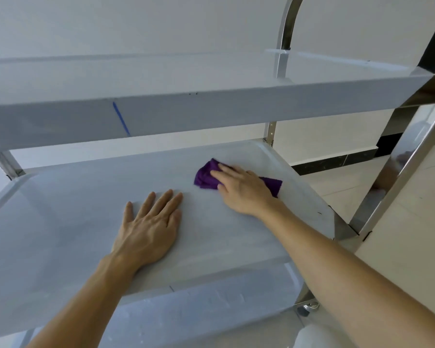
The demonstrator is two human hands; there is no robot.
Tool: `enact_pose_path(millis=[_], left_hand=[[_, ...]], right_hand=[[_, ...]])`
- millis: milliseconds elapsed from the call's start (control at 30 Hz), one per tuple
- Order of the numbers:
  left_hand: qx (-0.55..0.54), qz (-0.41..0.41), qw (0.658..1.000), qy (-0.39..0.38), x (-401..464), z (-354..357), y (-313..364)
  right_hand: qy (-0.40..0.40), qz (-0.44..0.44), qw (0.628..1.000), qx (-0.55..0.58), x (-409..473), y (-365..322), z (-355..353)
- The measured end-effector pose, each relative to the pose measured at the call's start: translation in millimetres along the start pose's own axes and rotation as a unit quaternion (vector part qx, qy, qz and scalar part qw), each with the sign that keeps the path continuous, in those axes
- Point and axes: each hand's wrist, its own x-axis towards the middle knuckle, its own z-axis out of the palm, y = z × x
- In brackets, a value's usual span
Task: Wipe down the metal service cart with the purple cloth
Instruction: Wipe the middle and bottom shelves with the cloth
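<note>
The metal service cart fills the view, its middle shelf [60, 217] covered in pale film. A crumpled purple cloth [205, 178] lies on that shelf toward the far right corner. My right hand [244, 190] lies flat on top of the cloth, fingers straight and pressing it to the shelf. Purple fabric sticks out on both sides of the hand. My left hand [150, 229] rests palm down on the shelf's middle with fingers spread, holding nothing.
The top shelf [211, 106] overhangs close above the hands, with a blue mark on its front edge. Shiny upright posts [397, 172] stand at the right. A lower shelf [199, 312] and a caster [308, 307] show below. Tiled floor and a wall lie to the right.
</note>
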Motion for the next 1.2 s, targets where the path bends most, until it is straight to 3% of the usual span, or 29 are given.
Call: enact_pose_path(millis=[100, 167, 367, 500, 600, 700, 800, 900, 967, 1200], left_hand=[[0.003, 0.001, 1.0, 0.005, -3.7, -0.5, 0.3], [0.004, 0.003, 1.0, 0.001, -7.5, -0.9, 1.4], [-0.008, 0.009, 1.0, 0.003, -18.7, -0.8, 11.7], [-0.01, 0.01, 1.0, 0.009, -24.0, 3.2, 20.4], [-0.012, 0.006, 1.0, 0.013, -25.2, 4.2, 21.6], [-0.005, 0.002, 1.0, 0.011, -25.7, 2.1, 20.0], [-0.002, 0.002, 1.0, 0.008, -26.8, -1.0, 18.5], [0.0, 0.001, 1.0, 0.008, -29.7, -1.8, 18.0], [-0.002, 0.001, 1.0, 0.004, -30.8, -2.4, 18.5], [-0.001, 0.005, 1.0, 0.0, -32.2, -2.1, 19.1]], right_hand=[[0.002, -0.102, 0.994, 0.036, -33.8, -8.4, 3.4], [0.006, -0.096, 0.995, 0.037, -41.0, 8.7, -0.1], [0.035, 0.166, 0.985, -0.042, 4.8, 84.3, -19.1], [0.02, 0.235, 0.97, -0.051, 41.2, 86.4, -17.1], [0.007, 0.178, 0.983, -0.053, 59.6, 62.8, -9.8], [-0.013, 0.046, 0.999, -0.02, 54.2, 27.4, -3.4], [-0.02, -0.086, 0.996, 0.033, 24.7, 2.8, -0.6], [-0.018, -0.139, 0.988, 0.067, -7.8, 8.1, 0.4], [0.008, -0.104, 0.993, 0.063, -10.4, 25.9, -3.7], [0.003, 0.178, 0.984, -0.008, 59.4, 94.7, -15.7]])
